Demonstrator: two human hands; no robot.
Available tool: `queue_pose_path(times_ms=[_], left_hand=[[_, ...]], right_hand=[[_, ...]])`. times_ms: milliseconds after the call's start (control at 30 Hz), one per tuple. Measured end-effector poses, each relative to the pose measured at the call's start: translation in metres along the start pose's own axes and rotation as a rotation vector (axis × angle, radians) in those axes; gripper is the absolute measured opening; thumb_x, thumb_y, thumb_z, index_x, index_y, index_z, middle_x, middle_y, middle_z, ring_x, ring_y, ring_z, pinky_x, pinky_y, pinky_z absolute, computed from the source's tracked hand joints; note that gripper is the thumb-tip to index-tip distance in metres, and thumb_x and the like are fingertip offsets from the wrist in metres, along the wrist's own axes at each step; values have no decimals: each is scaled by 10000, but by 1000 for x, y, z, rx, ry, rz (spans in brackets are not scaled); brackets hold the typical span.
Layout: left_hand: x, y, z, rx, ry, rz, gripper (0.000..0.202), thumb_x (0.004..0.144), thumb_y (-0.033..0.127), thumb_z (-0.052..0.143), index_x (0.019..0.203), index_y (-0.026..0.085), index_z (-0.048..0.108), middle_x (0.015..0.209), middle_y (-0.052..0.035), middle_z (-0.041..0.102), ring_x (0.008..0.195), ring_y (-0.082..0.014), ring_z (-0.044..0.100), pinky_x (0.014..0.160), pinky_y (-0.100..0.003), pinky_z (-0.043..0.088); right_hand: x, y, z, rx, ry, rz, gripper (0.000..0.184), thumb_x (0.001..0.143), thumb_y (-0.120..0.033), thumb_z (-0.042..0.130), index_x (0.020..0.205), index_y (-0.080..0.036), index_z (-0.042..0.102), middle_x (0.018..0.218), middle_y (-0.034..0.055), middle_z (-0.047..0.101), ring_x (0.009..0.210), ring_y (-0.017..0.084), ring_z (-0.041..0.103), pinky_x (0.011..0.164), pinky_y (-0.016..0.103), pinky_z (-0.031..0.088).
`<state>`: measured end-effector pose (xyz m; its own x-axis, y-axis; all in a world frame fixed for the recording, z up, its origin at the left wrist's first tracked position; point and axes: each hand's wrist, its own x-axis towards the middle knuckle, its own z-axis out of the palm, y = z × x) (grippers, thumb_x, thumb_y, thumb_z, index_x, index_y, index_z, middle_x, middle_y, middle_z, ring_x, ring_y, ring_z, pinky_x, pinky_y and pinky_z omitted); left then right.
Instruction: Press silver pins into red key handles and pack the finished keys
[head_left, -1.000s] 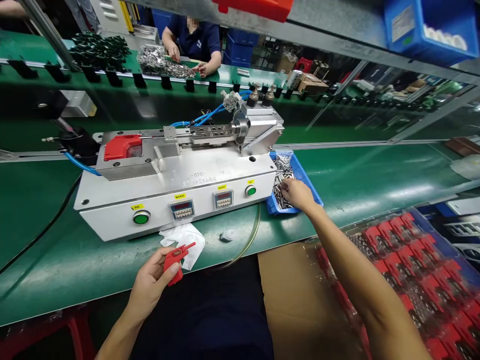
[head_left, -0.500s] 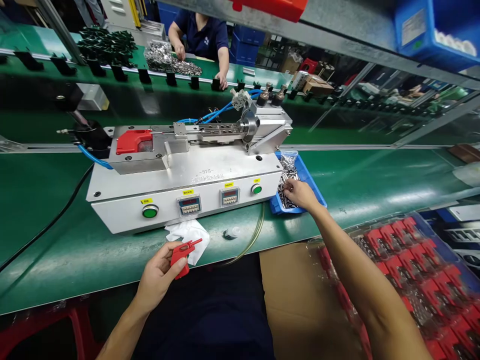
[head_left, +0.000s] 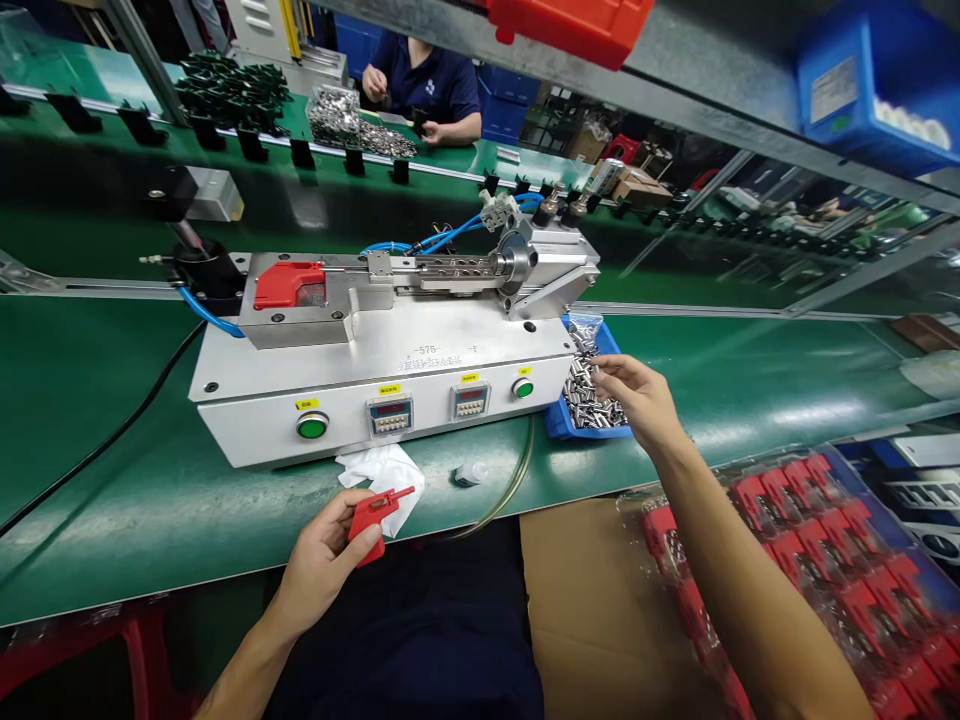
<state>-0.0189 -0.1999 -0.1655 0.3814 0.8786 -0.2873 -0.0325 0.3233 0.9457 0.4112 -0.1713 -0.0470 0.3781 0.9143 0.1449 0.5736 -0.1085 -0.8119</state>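
Left hand (head_left: pixel 321 562) is pinching red part (head_left: pixel 366 532), leaving prong (head_left: pixel 403 492) free; right hand (head_left: pixel 643 398), nearly closed over pins (head_left: pixel 587 398), contents unclear.

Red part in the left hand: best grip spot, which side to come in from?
I'd grip the red part by its wide, flat body, coming from the left, as the left hand holds it. Its slim prong points right, away from the palm, and is probably too thin for a steady hold.

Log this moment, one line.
left hand: holding red part; right hand: at bin of metal pieces, grip unclear; machine: holds red piece
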Motion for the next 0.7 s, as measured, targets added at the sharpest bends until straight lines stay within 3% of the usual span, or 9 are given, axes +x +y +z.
queue_pose_path(times_ms=[233, 400, 700], left_hand=[[-1, 3, 3, 1, 2, 2, 370, 862, 499, 772, 1067, 201, 694, 976, -78, 735, 842, -227, 688, 730, -299, 577], [-2, 7, 7, 28, 59, 16, 402, 853, 547, 753, 1045, 199, 692, 944, -80, 726, 814, -226, 675, 696, -294, 565], [0, -1, 3, 4, 34, 14, 378, 859, 505, 771, 1080, 208, 694, 963, -71, 738, 815, -222, 689, 711, -300, 583]], right_hand=[[-10, -33, 12, 295, -41, 97, 389, 685, -495, 896, 897, -232, 705, 803, 14, 694, 676, 160, 632, 654, 327, 563], [-10, -34, 20, 314, -70, 118, 430, 671, -522, 918, 883, -222, 694, 836, 34, 736, 710, 175, 677, 665, 332, 592], [-15, -33, 21, 303, -67, 107, 475, 664, -604, 906, 810, -225, 659, 737, 9, 674, 655, 164, 651, 631, 320, 578]])
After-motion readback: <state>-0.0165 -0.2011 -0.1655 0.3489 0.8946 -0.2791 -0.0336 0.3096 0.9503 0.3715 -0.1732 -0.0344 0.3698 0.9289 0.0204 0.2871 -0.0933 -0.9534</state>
